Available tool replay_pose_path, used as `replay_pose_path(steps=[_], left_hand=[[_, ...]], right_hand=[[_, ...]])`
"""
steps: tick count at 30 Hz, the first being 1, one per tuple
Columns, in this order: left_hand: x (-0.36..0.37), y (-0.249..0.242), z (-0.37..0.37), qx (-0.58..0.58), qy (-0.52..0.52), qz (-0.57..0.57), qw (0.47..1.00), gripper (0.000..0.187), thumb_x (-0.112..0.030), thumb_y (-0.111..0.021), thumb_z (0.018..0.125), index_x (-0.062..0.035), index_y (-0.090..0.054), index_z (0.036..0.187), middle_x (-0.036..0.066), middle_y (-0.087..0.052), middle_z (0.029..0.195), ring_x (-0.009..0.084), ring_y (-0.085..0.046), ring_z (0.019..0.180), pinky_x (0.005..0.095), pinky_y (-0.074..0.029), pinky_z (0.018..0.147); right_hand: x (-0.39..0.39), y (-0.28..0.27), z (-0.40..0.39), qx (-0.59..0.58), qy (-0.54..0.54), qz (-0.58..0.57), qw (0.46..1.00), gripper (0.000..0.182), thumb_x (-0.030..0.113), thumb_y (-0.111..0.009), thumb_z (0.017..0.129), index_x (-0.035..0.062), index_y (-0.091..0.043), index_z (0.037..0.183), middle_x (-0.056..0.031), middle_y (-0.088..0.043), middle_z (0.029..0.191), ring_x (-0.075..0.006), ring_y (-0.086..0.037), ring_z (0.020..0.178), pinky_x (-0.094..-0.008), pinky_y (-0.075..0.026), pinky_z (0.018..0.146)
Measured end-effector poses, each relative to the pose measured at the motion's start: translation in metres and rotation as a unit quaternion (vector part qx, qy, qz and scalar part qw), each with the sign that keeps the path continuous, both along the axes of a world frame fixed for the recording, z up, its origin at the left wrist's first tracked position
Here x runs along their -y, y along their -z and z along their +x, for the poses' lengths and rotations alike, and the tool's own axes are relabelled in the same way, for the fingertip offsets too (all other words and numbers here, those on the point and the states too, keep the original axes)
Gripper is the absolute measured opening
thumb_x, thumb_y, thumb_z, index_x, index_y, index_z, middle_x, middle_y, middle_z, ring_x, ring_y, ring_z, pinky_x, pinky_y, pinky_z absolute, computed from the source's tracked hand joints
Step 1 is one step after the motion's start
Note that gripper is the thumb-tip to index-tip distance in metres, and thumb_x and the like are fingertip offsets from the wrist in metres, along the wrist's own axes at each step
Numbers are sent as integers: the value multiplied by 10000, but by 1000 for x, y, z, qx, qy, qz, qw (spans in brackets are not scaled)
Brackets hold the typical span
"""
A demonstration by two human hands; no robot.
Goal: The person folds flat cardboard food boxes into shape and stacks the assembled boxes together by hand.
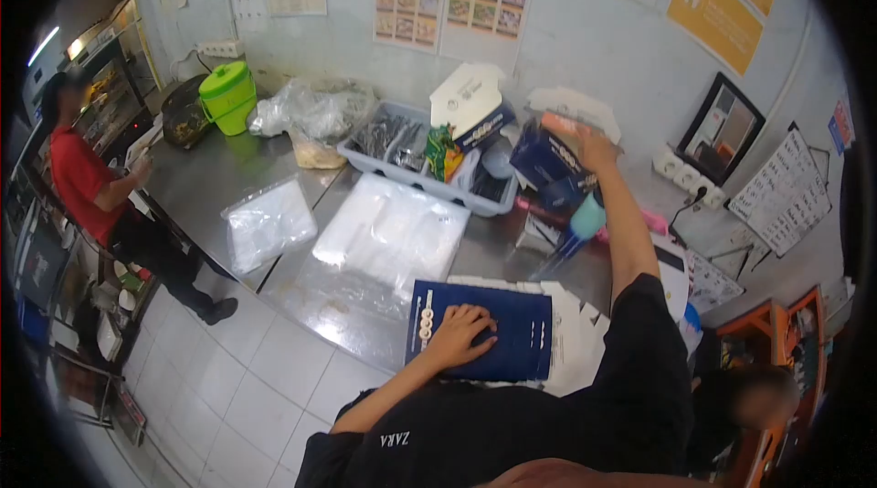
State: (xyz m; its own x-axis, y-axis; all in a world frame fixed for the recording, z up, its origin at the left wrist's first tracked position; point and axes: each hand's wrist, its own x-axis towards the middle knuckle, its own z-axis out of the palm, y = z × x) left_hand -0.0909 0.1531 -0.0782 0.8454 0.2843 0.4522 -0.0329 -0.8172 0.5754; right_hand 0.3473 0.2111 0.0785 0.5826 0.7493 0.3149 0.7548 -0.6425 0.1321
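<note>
My left hand (464,336) lies with its fingers spread on a flat dark blue printed carton (523,331). That carton rests on a stack of white-sided flattened cartons (577,342) at the table's near edge. Stretched out toward the wall, my right hand (598,152) is at the top of an open dark blue box (548,157) with a raised white lid (585,107). Something orange shows at the box opening. Its fingers are not clear enough to tell if they grip the box or its contents. Below that wrist stands a teal-topped bottle (586,216).
A grey divided bin (429,182) holds wrapped utensils and packets, with another open box (475,118) on it. Clear plastic bag stacks (393,230) lie on the steel table. A green container (228,97) stands farther left. People are at the left (82,173) and lower right (744,406).
</note>
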Motion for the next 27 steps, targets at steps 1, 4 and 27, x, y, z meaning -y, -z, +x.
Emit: replay_pose_path(steps=[1,4,27], left_hand=[[-1,2,0,0,0,-15,1000,200,-254,-681,781,-139,-617,932,32,-559,1031,215,-491,1009,362,-325,862],[-1,1,0,10,-2,-8,1000,198,-249,-683,780,-143,-622,936,24,-563,1027,207,-499,997,350,-330,849],[-36,-17,-55,279,17,-757,590,751,-151,-677,621,17,-402,1299,214,-551,1202,342,-600,1038,436,-507,905]], right_hand=[[1,-6,-2,-18,0,9,1000,453,177,-526,822,228,-507,1273,-125,-540,1240,-356,-536,1110,-490,-458,897],[-5,-14,28,-13,-32,86,996,355,235,-431,883,199,-558,1213,-163,-623,1083,-359,-616,960,-523,-490,789],[117,-12,-224,-515,-413,-59,749,386,190,-557,922,-11,-478,1241,-144,-576,1155,-186,-568,946,-310,-444,851]])
